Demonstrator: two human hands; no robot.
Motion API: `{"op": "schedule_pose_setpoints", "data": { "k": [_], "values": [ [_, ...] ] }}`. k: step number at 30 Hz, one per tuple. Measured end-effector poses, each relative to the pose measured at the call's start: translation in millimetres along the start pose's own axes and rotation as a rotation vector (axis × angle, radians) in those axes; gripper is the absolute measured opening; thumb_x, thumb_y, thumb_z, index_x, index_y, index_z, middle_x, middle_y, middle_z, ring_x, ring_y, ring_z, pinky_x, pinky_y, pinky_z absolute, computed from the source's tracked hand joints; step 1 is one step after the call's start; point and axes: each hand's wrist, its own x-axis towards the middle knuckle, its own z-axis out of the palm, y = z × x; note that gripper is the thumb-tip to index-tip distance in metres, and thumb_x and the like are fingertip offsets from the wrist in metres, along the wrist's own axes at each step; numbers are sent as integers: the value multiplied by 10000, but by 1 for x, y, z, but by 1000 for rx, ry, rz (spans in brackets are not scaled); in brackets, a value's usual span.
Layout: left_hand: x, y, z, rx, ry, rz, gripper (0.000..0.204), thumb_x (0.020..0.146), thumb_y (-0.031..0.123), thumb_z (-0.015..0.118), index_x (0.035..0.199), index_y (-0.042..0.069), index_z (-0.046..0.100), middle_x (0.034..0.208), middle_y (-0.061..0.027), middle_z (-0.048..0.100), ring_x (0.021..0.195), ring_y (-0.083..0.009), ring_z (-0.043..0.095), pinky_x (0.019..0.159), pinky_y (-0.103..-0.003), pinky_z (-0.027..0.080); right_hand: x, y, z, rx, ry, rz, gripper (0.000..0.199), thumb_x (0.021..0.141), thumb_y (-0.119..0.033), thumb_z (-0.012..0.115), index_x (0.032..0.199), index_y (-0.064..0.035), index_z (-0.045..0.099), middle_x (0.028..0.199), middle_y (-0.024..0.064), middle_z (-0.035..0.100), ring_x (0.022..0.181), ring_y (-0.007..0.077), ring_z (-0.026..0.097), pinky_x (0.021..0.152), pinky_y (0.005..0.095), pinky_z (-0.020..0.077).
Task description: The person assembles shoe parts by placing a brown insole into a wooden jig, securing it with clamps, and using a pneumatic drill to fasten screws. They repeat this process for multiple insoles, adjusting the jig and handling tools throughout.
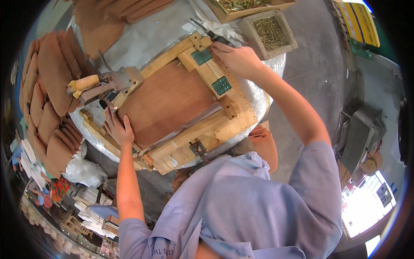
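Lays the left hand [117, 129] at the left end of a brown panel [168, 99], with fingers splayed well apart, thumb on the panel's near face and nothing gripped. Has the panel lying flat inside a wooden frame [243, 118], near the middle of a plastic-covered worktop [125, 52].

Reaches the right hand [237, 60] to the upper right corner of the frame, with fingers partly bent, right by a dark tool [222, 40] with a thin metal shaft pointing toward the worktop's upper edge. Cannot tell whether to call this a hold on the tool or only a touch next to it, with the palm turned down and hidden.

At the worktop's upper right edge, a square tub [246, 32], thick-walled and pale grey-brown, holding a loose heap of small brass-coloured pieces [271, 34], too small to identify. Just beyond, at the upper edge and partly out of view, a shallow cardboard box [228, 17], with more brass-coloured bits [241, 4] inside.

On the frame's left side, a metal clamp [123, 80] with a handle wrapped in yellow, close above the left fingertips; toward its right side, two green plates [221, 86]. Beyond the worktop's left edge, stacks of similar panels [56, 73]; outside its lower left edge, a bundle of clear plastic [86, 168], contents not discernible.
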Motion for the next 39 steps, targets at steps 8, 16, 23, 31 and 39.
{"op": "schedule_pose_setpoints", "data": {
  "k": [8,16,23,31,39],
  "values": [
    [1,-2,2,-21,8,-11,765,1084,581,478,1686,117,394,1756,-133,362,1634,-340,303,1309,-595,174,-65,-101,-6,710,-11,177,438,1012,-161,647,1448,-125,624,1610,125,552,1163,380,712,987,504,584],
    [5,6,-9,-38,5,-46,769,1055,564,536,1681,135,407,1750,-113,378,1622,-314,333,1318,-575,177,21,-114,11,265,495,8,259,982,-171,736,1240,-161,718,1332,68,675,766,313,730,742,424,602],
    [5,8,-10,-59,51,-50,771,1032,544,598,1665,135,434,1727,-100,419,1613,-293,355,1318,-567,200,79,-109,0,-82,104,-56,177,1002,-297,721,1091,-144,737,1163,84,710,850,345,776,679,463,623],
    [1,7,-15,-108,77,-64,744,1037,507,618,1658,139,442,1722,-112,421,1609,-307,356,1310,-595,209,18,-167,15,273,24,-70,205,986,-315,754,1076,-131,743,1048,78,703,808,336,733,694,447,587],
    [2,5,-17,-136,116,-55,736,1036,537,607,1620,104,490,1696,-138,450,1588,-317,382,1302,-595,230,72,-128,29,119,623,35,373,1027,-319,711,1324,-96,680,1399,142,657,1297,378,604,1120,516,447]
  ]
}}
